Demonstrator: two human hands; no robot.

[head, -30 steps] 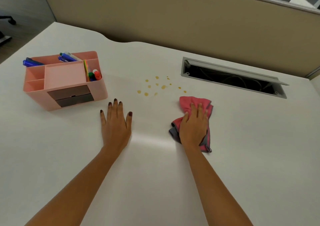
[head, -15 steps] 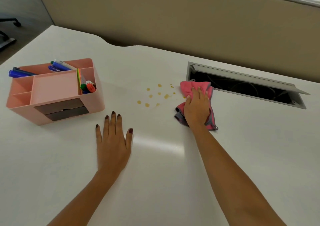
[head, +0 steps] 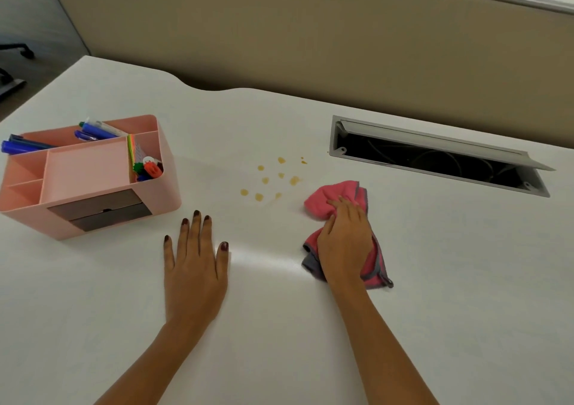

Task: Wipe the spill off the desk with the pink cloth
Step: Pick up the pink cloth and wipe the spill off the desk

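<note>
Right hand [head: 344,243] grips bunched pink cloth [head: 329,195], drawn back from cable slot [head: 435,159]; cloth now just right of spill [head: 281,174], rightmost drops gone. Left hand [head: 194,268] flat on desk [head: 466,280], fingers straight, unmoved.

Right hand [head: 344,243] and pink cloth [head: 332,195] are drawn back toward the person from the forward reach of half a second ago, when the cloth lay against the cable hatch [head: 435,159] rim. The cloth now sits just right of the spill [head: 270,181], more bunched under the fingers. The two rightmost drops, seen a second ago, are gone; the nearest remaining drop looks smeared.
</note>
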